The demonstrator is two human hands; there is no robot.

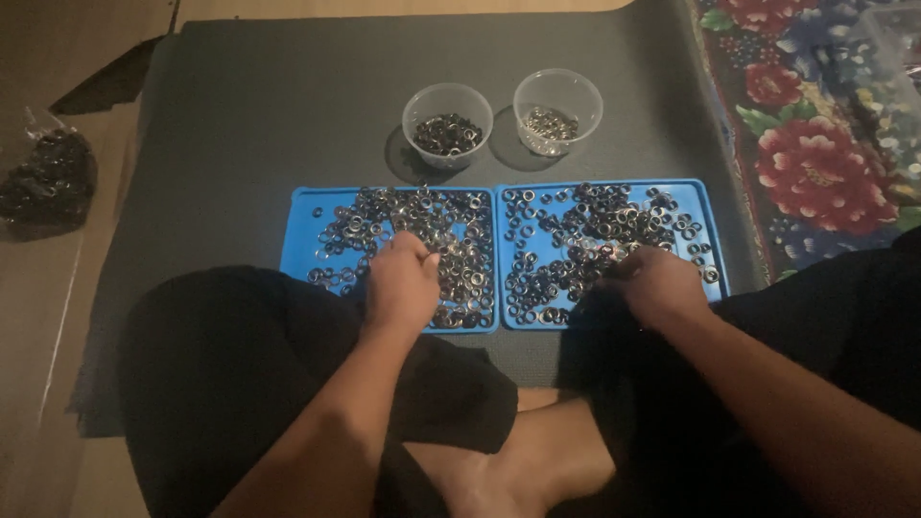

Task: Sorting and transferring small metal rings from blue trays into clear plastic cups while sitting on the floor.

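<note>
Two blue trays lie side by side on a dark mat, each strewn with several small metal rings. My left hand (401,283) rests on the left blue tray (305,206), fingers curled down among the rings (422,216). My right hand (654,285) lies on the near part of the right blue tray (705,197), fingers bent over its rings (595,225). Whether either hand pinches a ring is hidden. Beyond the trays stand two clear cups: the left cup (447,123) holds dark rings, the right cup (557,110) holds shiny ones.
The dark mat (249,125) covers a wooden floor. A clear bag of dark rings (48,182) lies on the floor at the left. A flowered cloth (815,125) runs along the right. My crossed legs in black (230,364) sit against the trays' near edges.
</note>
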